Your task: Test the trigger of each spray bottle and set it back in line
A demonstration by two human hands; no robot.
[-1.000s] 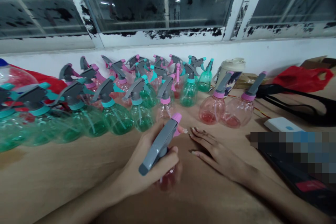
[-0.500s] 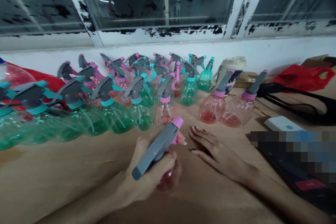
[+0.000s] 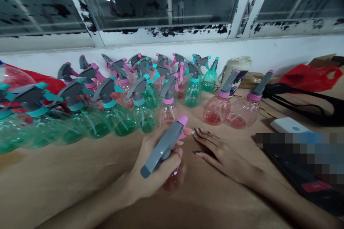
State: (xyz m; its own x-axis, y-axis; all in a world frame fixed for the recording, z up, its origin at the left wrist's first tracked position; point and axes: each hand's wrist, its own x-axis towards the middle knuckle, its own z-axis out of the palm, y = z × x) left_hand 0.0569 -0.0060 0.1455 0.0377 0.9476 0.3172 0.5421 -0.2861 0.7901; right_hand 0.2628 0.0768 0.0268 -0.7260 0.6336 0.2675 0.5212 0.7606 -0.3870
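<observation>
My left hand (image 3: 150, 171) is wrapped round the neck of a spray bottle (image 3: 165, 148) with a grey head, a pink nozzle and pink liquid low in its clear body. A fingertip is at the pink trigger; the collar is hidden by the fingers. To the right, my right hand (image 3: 220, 154) lies flat on the wooden table (image 3: 80, 182) with its fingers stretched out, holding nothing. Just behind the held bottle stands another pink spray bottle (image 3: 168, 109). Two more pink spray bottles (image 3: 217, 111) stand beyond my right hand.
Green spray bottles (image 3: 118, 123) line the left, with more pink and green ones behind. At the back right are a lidded cup (image 3: 238, 66), a red plastic bag (image 3: 309, 78) and a black strap (image 3: 303, 93). A white box (image 3: 288, 125) and a dark, partly blurred object (image 3: 290, 175) lie at right.
The held bottle's head tipped slightly down and left, then came back up, while the left fingers at the trigger moved in and out. My right hand stays in place.
</observation>
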